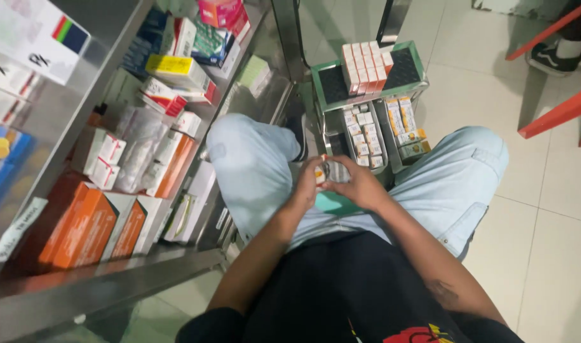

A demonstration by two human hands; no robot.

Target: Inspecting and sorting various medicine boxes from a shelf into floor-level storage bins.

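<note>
Pale floor tiles run under a person sitting low beside metal shelving, knees apart in light blue jeans. Between those knees, a small box, white with a reddish edge, sits pinched between both hands just above the lap. The left hand curls its fingers around the box's near side, and the right hand closes thumb and fingers on the other side, so both press together on it. Directly beyond the hands lie grey trays packed with rows of little white and yellow boxes, and a green-rimmed tray above them carries a row of red-and-white cartons. To the left, the shelves are crowded with orange cartons and white packs. Red chair legs stand at the far right.
</note>
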